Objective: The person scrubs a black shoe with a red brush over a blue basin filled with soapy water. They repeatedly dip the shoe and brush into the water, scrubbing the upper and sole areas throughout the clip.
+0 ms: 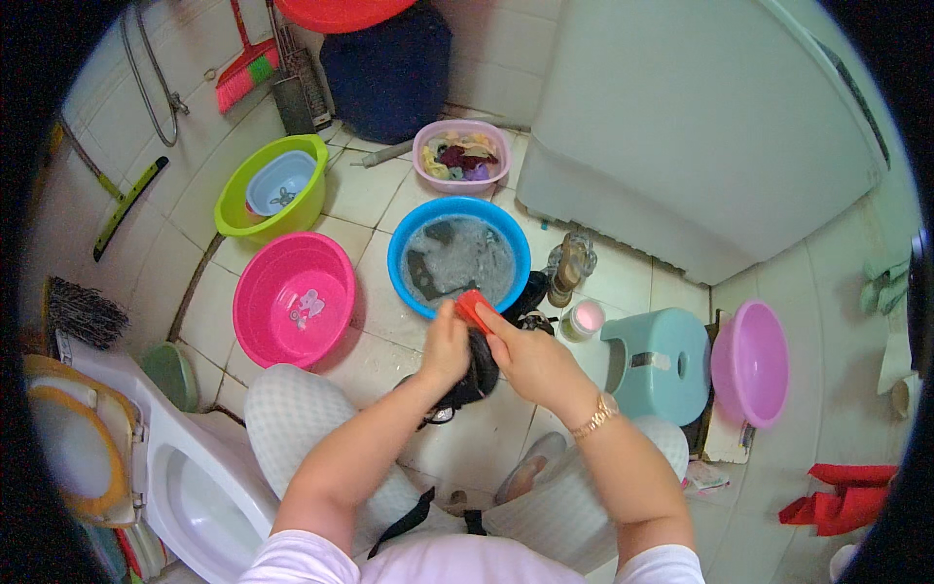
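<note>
My right hand (531, 359) grips a red brush (476, 309), its bristles hidden. It rests close against my left hand (446, 346), whose fingers are curled around a black item (480, 369) that looks like a shoe. That item hangs below my hands at the near rim of a blue basin (395, 274). Foamy grey water (467, 255) fills much of the basin, and dark pieces lie partly under the suds. More black footwear (535, 292) stands against the basin's right side.
A pink basin (252, 321) and a green basin (310, 193) stand left; a lilac tub (423, 164) holds cloths behind. To the right are a pink-lidded jar (582, 321), a teal stool (657, 336) and a large white appliance (671, 131). A toilet (190, 482) borders my left knee.
</note>
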Motion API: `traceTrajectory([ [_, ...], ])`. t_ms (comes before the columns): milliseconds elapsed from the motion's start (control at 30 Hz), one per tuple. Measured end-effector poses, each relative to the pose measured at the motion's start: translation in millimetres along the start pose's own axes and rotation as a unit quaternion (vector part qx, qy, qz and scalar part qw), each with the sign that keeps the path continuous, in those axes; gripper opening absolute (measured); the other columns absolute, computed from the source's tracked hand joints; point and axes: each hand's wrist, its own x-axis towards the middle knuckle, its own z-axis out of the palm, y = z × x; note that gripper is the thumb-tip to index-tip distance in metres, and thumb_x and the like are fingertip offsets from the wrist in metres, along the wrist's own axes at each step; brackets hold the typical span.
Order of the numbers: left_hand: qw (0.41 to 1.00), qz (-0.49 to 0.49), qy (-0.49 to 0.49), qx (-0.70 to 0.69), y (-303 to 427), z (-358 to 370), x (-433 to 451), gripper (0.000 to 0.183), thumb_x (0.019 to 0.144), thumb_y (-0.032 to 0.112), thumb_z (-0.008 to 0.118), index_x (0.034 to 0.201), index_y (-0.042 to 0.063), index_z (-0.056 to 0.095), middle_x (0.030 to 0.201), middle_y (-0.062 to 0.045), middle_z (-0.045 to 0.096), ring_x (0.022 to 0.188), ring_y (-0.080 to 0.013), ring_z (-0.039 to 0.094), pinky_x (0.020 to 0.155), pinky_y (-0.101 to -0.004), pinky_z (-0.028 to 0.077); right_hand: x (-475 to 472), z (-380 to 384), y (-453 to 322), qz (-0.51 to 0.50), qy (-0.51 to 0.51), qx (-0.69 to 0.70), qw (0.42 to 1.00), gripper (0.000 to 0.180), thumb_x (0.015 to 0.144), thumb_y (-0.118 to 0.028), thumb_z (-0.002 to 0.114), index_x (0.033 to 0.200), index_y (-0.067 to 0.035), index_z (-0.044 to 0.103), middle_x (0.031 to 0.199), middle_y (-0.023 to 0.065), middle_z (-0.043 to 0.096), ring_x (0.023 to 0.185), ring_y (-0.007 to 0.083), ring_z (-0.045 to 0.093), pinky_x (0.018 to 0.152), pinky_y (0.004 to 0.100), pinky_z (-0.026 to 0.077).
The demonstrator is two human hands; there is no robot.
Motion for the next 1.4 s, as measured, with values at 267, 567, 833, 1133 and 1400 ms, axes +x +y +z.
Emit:
traceTrajectory([
  [267, 0.992, -0.117, 0.021, -0.040, 13, 4, 10, 0.051, 0.108, 0.034, 0.036, 0.094, -0.008, 0.062, 0.088, -0.021, 0.068, 0.089, -0.0293, 0.065, 0.083, -0.0394, 0.048, 1, 10, -1, -0.023, 0.050, -0.031, 0.998, 0.047, 0.100, -0.027, 0.051, 0.146, -0.019, 0.045, 0.071, 0.0203, 0.067, 0.062, 0.0400, 0.066, 0.057, 0.0538, 0.053],
  [567, 0.951, -0.288, 0.073, -0.087, 17, 0, 9, 0.068, 0.106, 0.051, 0.035, 0.097, -0.008, 0.067, 0.089, -0.018, 0.070, 0.082, -0.0259, 0.067, 0.076, -0.0404, 0.051, 2, 22, -13, -0.041, 0.074, -0.044, 0.995, 0.054, 0.098, -0.023, 0.055, 0.150, -0.021, 0.038, 0.070, 0.0196, 0.065, 0.060, 0.0390, 0.065, 0.054, 0.0513, 0.052],
  [833, 0.864, -0.407, 0.051, -0.292, 24, -5, 11, 0.084, 0.100, 0.067, 0.033, 0.121, -0.009, 0.061, 0.105, -0.023, 0.068, 0.100, -0.0279, 0.065, 0.086, -0.0379, 0.050, 6, 28, -15, -0.034, 0.062, -0.056, 0.996, 0.057, 0.098, -0.023, 0.054, 0.151, -0.024, 0.035, 0.069, 0.0185, 0.066, 0.061, 0.0385, 0.067, 0.053, 0.0508, 0.053],
  [1133, 0.836, -0.404, 0.035, -0.370, 26, -6, 17, 0.079, 0.096, 0.072, 0.037, 0.120, 0.001, 0.060, 0.110, -0.018, 0.068, 0.097, -0.0295, 0.067, 0.083, -0.0434, 0.055, 13, 30, -13, -0.021, 0.083, -0.052, 0.995, 0.058, 0.098, -0.021, 0.054, 0.153, -0.024, 0.034, 0.074, 0.0193, 0.065, 0.063, 0.0396, 0.065, 0.057, 0.0494, 0.053],
  [1400, 0.796, -0.381, 0.047, -0.468, 28, -31, 33, 0.078, 0.096, 0.072, 0.038, 0.126, 0.002, 0.057, 0.114, -0.017, 0.065, 0.103, -0.0297, 0.064, 0.088, -0.0458, 0.054, -9, 41, -21, -0.023, 0.067, -0.031, 0.997, 0.058, 0.100, -0.021, 0.053, 0.154, -0.022, 0.033, 0.073, 0.0187, 0.064, 0.062, 0.0387, 0.064, 0.055, 0.0497, 0.052],
])
